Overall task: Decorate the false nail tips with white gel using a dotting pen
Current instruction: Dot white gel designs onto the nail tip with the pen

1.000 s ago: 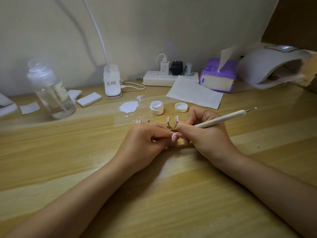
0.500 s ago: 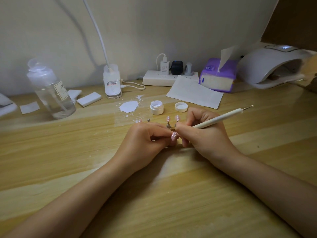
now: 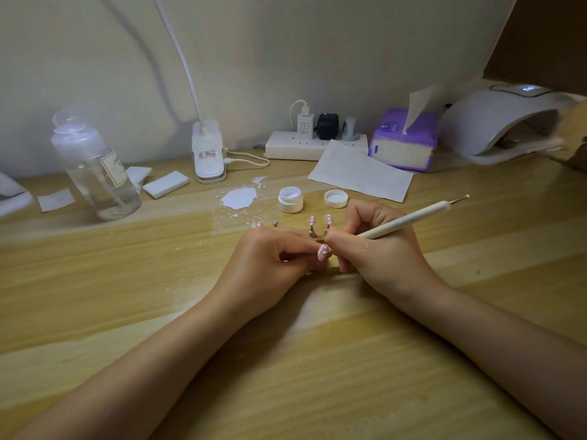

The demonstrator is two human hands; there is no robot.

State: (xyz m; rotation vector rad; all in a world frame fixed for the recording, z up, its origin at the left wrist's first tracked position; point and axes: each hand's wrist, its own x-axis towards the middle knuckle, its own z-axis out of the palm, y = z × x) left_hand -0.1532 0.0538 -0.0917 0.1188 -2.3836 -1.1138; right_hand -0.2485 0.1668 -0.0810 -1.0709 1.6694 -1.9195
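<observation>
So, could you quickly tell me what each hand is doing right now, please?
Left hand: pinches a pink nail tip.
Right hand: grips the dotting pen, working end at that tip.

Left hand (image 3: 270, 262): pinches pink nail tip (image 3: 323, 251).
Right hand (image 3: 378, 249): grips dotting pen (image 3: 409, 219), beside tip.
Gel jar (image 3: 290, 200): open, behind tip.
</observation>
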